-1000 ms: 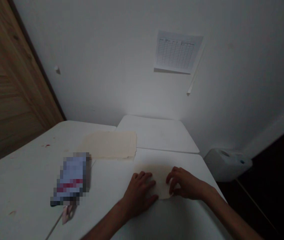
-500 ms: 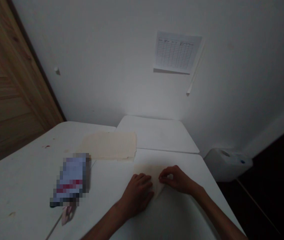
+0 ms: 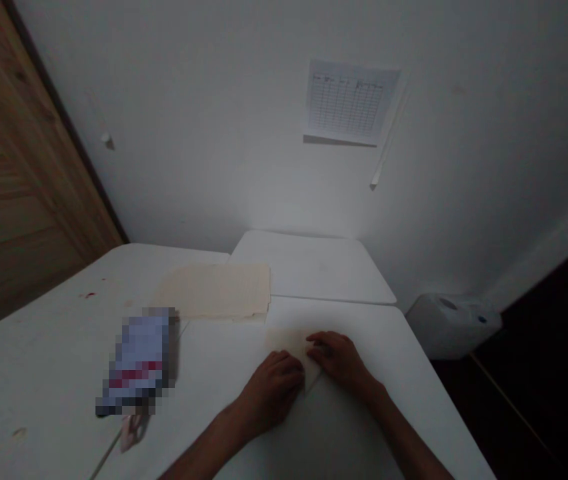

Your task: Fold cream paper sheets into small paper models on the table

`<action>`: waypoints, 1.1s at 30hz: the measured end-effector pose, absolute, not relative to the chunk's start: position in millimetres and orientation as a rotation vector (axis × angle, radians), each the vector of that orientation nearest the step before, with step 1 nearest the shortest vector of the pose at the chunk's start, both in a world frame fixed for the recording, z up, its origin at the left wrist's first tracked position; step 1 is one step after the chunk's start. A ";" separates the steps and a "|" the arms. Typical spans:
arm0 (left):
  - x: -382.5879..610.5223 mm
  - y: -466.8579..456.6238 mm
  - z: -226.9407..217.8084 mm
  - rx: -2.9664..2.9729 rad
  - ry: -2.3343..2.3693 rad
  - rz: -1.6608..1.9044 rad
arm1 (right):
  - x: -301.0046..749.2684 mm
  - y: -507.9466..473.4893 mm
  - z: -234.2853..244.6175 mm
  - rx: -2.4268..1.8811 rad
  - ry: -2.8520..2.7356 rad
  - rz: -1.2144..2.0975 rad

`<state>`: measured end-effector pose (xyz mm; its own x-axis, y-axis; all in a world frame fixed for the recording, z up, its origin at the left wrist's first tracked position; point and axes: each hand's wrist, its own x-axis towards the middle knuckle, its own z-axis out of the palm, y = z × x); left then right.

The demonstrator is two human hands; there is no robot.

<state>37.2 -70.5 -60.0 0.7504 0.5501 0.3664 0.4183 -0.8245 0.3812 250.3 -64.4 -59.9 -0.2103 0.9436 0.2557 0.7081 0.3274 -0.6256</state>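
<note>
A small cream sheet of paper (image 3: 288, 340) lies on the white table (image 3: 54, 347), partly folded over on its right side. My left hand (image 3: 271, 390) lies flat on the sheet's near left part, fingers spread. My right hand (image 3: 337, 357) presses down on the folded right edge, fingertips close to the left hand. Most of the sheet is hidden under both hands.
A stack of cream sheets (image 3: 217, 290) lies farther back on the table. A blurred-out flat object (image 3: 137, 360) rests to the left, with a pinkish item (image 3: 131, 427) below it. A second white tabletop (image 3: 314, 267) adjoins at the back. A white container (image 3: 451, 323) sits on the floor at right.
My right hand has moved left across the sheet, bringing its right side over toward the left hand. The visible paper has become narrower. My left hand stayed nearly in place.
</note>
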 end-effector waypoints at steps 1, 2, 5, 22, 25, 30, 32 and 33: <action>36.9 -70.5 -59.8 2.665 0.739 0.683 | 249.6 -65.1 -61.2 -1.450 -1.988 0.486; 36.4 -70.7 -59.4 2.658 0.723 0.676 | 248.9 -65.7 -62.3 -1.455 -1.984 0.470; 34.3 -72.0 -56.3 2.660 0.688 0.635 | 247.4 -66.4 -65.6 -1.465 -1.980 0.440; 33.7 -76.9 -44.6 2.673 0.696 0.558 | 238.2 -71.3 -68.6 -1.472 -1.974 0.287; 36.9 -74.5 -50.4 2.677 0.704 0.586 | 237.3 -71.3 -69.7 -1.458 -1.995 0.262; 43.2 -69.9 -62.5 2.677 0.765 0.658 | 237.4 -70.1 -72.7 -1.411 -2.017 0.214; 44.8 -69.4 -64.8 2.671 0.781 0.690 | 237.6 -69.6 -73.6 -1.398 -2.004 0.217; 45.1 -69.4 -65.3 2.667 0.792 0.701 | 237.7 -69.5 -73.8 -1.395 -1.994 0.227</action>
